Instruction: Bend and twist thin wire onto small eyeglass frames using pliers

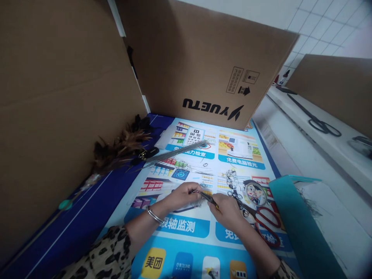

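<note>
Over the middle of the printed sheet (162, 267), my two hands meet. My right hand (228, 209) is wrapped round small pliers (210, 199), their dark tip pointing left. In a pinch, the fingers of my left hand (184, 196) hold thin wire (198, 193) at the pliers' tip; its exact shape is too small to make out. Close to my right hand lie red-handled scissors (266, 221), partly behind the forearm. A heap of small bent wire pieces (232, 182) sits just beyond that hand. Farther off rests a bundle of straight thin wires (180, 151).
Cardboard panels (215, 62) stand at the back and left. A brown feather duster (122, 143) leans along the left side. On the right are a teal box (302, 224) with loose wires and a white ledge bearing black scissors (316, 122). A round clear dish (255, 192) lies near the wire heap.
</note>
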{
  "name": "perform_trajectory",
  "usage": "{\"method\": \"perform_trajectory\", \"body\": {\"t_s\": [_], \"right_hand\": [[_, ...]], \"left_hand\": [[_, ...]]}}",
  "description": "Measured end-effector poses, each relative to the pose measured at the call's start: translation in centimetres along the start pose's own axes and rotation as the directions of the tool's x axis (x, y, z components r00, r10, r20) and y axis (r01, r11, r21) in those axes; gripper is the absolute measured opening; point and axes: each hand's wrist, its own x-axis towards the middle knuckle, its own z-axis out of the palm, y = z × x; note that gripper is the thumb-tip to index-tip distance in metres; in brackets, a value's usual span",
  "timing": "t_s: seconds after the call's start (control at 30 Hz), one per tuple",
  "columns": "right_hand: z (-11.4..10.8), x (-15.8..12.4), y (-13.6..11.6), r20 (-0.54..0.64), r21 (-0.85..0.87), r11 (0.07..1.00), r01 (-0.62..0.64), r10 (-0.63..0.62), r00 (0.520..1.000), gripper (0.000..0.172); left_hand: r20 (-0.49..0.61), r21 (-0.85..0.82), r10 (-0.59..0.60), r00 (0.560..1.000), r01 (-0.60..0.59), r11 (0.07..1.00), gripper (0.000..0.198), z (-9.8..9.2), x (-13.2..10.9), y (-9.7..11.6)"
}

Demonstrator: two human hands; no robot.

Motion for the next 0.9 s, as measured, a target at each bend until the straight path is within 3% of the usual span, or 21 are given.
{"method": "perform_trajectory", "body": {"t_s": [0.43, 0.73, 0.9], "right_hand": [[0.1, -0.1, 0.1, 0.008, -0.003, 1.0, 0.007, -0.007, 1.0, 0.023], [0.7, 0.1, 0.2, -0.058, -0.004, 1.0, 0.015, -0.015, 0.998, 0.022], [1.0, 0.1, 0.4, -0.085, 0.012, 1.0, 0.013, -0.012, 0.996, 0.023]], "left_hand": [[0.016, 0.066, 0.007, 1.0, -0.008, 0.998, 0.013, 0.0, -0.1, 0.2], [0.0, 0.044, -0.014, 1.0, 0.014, 0.999, 0.014, 0.2, 0.0, 0.3], [-0.001, 0.134, 0.003, 1.0, -0.003, 0.991, 0.014, 0.3, 0.1, 0.0]]}}
